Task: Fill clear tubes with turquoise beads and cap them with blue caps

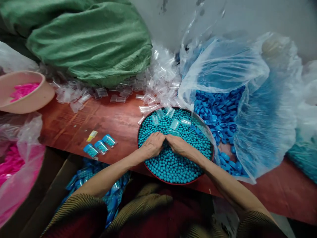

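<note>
A round, red-rimmed tray [170,180] full of small blue balls [183,165] lies in front of me. Over its middle, my left hand [154,144] and my right hand [177,144] meet at the fingertips. Both are closed with fingers curled inward; whatever they pinch is hidden behind them. Several transparent plastic tubes [174,124] rest on the balls just beyond my hands. To the left on the table sit three ball-filled tubes with blue caps [100,146], beside a small yellow and white piece [91,136].
Loose transparent tubes [163,76] are heaped behind the tray, near a large green sack [91,43]. An open plastic bag [267,125] spills blue caps [219,112] at right. A pink basin [29,99] stands far left. Filled blue-capped tubes [116,195] lie below the table edge.
</note>
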{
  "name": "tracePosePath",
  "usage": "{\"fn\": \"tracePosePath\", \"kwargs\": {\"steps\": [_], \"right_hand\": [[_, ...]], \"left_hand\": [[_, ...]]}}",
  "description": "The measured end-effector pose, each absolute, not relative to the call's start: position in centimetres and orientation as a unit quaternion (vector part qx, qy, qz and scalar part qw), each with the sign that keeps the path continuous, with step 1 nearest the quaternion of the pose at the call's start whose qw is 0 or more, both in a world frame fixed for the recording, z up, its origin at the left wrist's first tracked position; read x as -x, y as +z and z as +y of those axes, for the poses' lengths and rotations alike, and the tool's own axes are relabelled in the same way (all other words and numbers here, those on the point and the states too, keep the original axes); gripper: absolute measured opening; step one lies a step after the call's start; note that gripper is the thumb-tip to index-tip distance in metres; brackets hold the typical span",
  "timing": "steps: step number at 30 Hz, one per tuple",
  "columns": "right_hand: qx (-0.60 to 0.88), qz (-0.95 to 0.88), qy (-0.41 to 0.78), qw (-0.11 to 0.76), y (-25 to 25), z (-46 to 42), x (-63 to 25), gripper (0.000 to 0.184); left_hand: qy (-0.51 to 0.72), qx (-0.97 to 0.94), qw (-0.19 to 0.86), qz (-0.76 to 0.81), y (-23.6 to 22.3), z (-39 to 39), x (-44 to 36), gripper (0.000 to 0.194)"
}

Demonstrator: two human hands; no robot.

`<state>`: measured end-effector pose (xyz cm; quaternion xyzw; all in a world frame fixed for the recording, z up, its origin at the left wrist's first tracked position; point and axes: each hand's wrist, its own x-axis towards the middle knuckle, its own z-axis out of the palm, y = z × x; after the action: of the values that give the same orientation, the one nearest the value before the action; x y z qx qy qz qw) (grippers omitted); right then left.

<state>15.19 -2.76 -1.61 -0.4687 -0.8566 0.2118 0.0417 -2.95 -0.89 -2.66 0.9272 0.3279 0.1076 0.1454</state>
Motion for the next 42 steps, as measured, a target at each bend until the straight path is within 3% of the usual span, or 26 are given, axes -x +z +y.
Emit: {"fn": "tracePosePath", "kwargs": {"steps": [2,5,8,11,18,21,24,30,33,35,37,39,42], "right_hand": [[0.478,-0.846,0.230,0.053,-0.8,-2.7,-16.0,0.034],[0.557,-0.811,0.164,0.070,0.8,-1.0,-16.8,0.036],[0.642,-0.763,0.076,0.014,1.2,1.7,-17.0,0.042],[0.637,-0.766,0.080,-0.017,0.0,3.7,-17.2,0.034],[0.613,-0.720,0.178,0.272,-1.9,2.0,-17.1,0.029],[0.543,-0.721,0.273,0.334,-1.5,0.4,-15.5,0.028],[0.537,-0.747,0.268,0.287,-1.0,-0.5,-14.8,0.032],[0.541,-0.829,0.141,0.000,0.1,0.4,-15.0,0.048],[0.533,-0.832,0.132,-0.080,0.2,1.1,-15.2,0.033],[0.556,-0.817,0.123,-0.090,0.1,1.3,-15.6,0.020],[0.599,-0.791,0.117,-0.031,-0.1,1.3,-16.1,0.015],[0.628,-0.758,0.150,0.091,-0.6,1.1,-16.5,0.014],[0.613,-0.687,0.295,0.256,-1.8,0.7,-16.5,0.013]], "left_hand": [[0.090,-0.925,0.147,0.339,-2.6,-1.2,2.5,0.033],[0.052,-0.914,0.130,0.380,-2.4,-1.1,1.6,0.031],[0.018,-0.902,0.151,0.404,-2.3,-0.7,1.1,0.020],[0.029,-0.896,0.202,0.395,-2.2,-0.4,1.5,0.018],[0.182,-0.877,0.203,0.397,-1.7,-0.2,2.5,0.033],[0.187,-0.887,0.221,0.361,-1.5,0.4,2.3,0.035],[0.143,-0.884,0.247,0.370,-2.0,0.7,2.6,0.034],[0.083,-0.877,0.250,0.402,-2.7,0.4,3.3,0.066],[0.060,-0.861,0.271,0.426,-2.5,0.5,3.1,0.051],[0.067,-0.851,0.281,0.439,-2.4,0.4,2.9,0.040],[0.102,-0.845,0.284,0.442,-2.4,0.2,2.6,0.039],[0.144,-0.846,0.280,0.430,-2.6,0.0,2.1,0.043],[0.170,-0.858,0.276,0.400,-2.8,0.2,1.1,0.045]]}}
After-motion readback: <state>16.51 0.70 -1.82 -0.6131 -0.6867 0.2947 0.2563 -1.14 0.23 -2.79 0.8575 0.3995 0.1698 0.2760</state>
